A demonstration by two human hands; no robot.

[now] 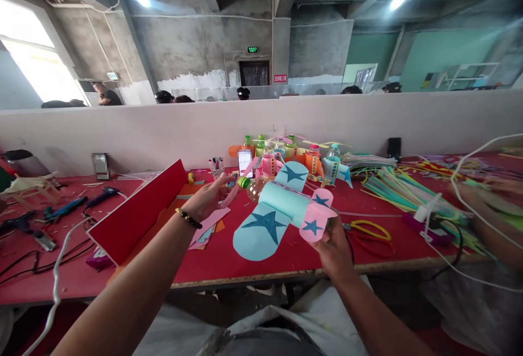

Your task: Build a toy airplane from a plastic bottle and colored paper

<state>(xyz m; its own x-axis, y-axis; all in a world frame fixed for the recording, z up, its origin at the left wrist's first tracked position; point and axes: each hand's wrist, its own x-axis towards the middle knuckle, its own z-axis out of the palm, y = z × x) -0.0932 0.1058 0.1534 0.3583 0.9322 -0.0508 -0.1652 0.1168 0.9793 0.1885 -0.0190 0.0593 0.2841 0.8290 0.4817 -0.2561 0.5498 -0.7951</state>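
A bottle airplane (284,201) is tilted over the table, its clear bottle nose pointing left with a green cap (244,182). It has a light blue paper body, rounded blue wings with dark blue stars, and a pink starred tail (316,217). My right hand (333,244) grips the plane by that tail, some fingers hidden beneath it. At the nose, my left hand (210,198), wearing a beaded bracelet, has its fingers closed on a pink paper strip (231,194) beside the cap. Whether the strip is fixed to the cap is hard to tell.
Several finished bottle planes (312,163) stand at the back by a phone (245,163). Left lie a red board (139,209), coloured paper and glue guns (100,197). Yellow-handled scissors (371,229), bundled strips (402,198) and white cables lie right, near another person's arm (486,209).
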